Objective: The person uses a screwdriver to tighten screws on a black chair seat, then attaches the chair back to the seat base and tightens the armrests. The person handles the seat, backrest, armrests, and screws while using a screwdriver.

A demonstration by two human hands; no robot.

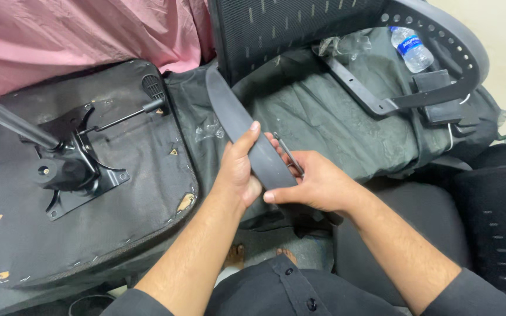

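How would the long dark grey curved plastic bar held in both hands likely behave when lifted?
The long dark grey curved plastic bar probably stays stiff: it keeps its curve beyond the left hand and right hand. Its matte surface suggests little slipping. Likely light, since fingers alone grip it.

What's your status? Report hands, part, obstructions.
Left hand gripping curved black chair arm piece. Right hand under its lower end, holding thin metal tool. Nothing blocking.
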